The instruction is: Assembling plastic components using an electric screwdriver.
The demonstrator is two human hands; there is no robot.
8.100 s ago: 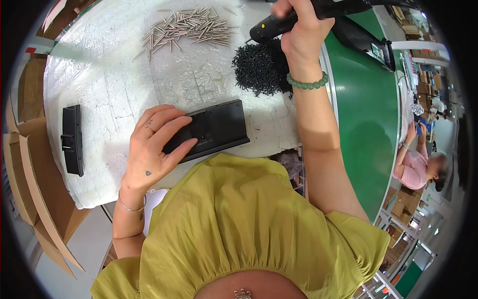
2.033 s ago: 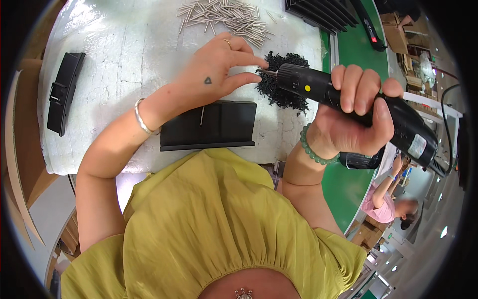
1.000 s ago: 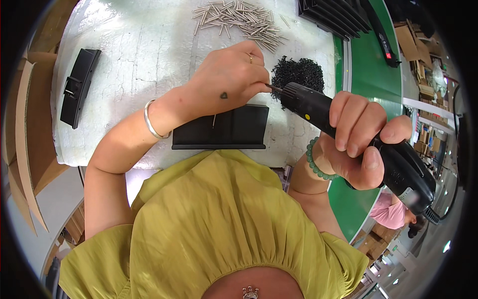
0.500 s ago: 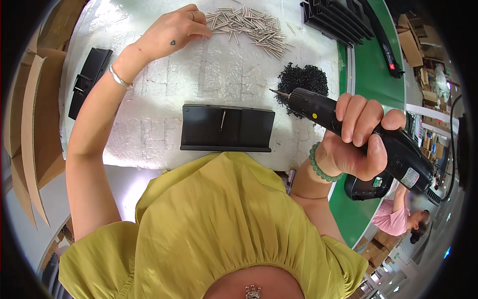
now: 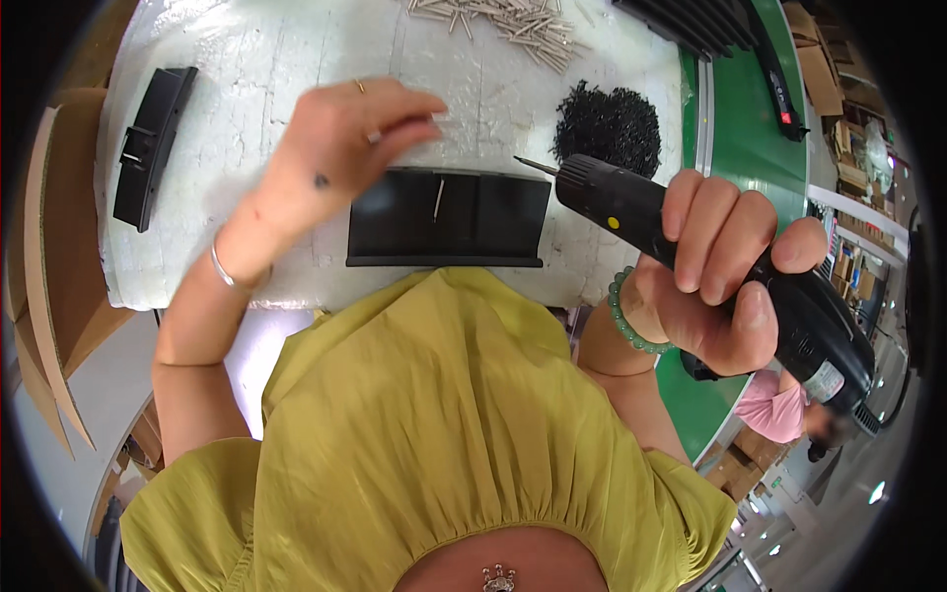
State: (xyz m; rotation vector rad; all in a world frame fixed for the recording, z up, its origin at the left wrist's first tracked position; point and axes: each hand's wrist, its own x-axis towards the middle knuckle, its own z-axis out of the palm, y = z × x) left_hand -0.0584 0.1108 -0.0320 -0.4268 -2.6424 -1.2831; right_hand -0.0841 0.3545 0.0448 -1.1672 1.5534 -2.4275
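My right hand (image 5: pixel 725 266) is wrapped round a black electric screwdriver (image 5: pixel 617 202). Its thin bit points left, above the right end of a black plastic part (image 5: pixel 395 225). That wide part lies in front of me, with a slim silver pin (image 5: pixel 439 199) at its middle. Over the part's far left corner hovers my left hand (image 5: pixel 340 148), thumb and forefinger pointing right. Motion blurs its fingertips, so whether something small is between them is unclear. Farther off lies a heap of silver metal pins (image 5: pixel 513 22). Small black screws (image 5: pixel 607 128) are piled beyond the screwdriver.
Another black part (image 5: pixel 153 148) lies at the left of the white foam-like work surface (image 5: pixel 247 109). Several black parts (image 5: pixel 695 25) stand at the far right, near the green bench (image 5: pixel 750 148). An opened cardboard box (image 5: pixel 74 227) borders the left side. A person in pink (image 5: pixel 772 407) is at the right.
My left hand has come away from the heap of pins, nearer to me and over the black part. The screwdriver stays in my right hand, and the whole view has shifted slightly.
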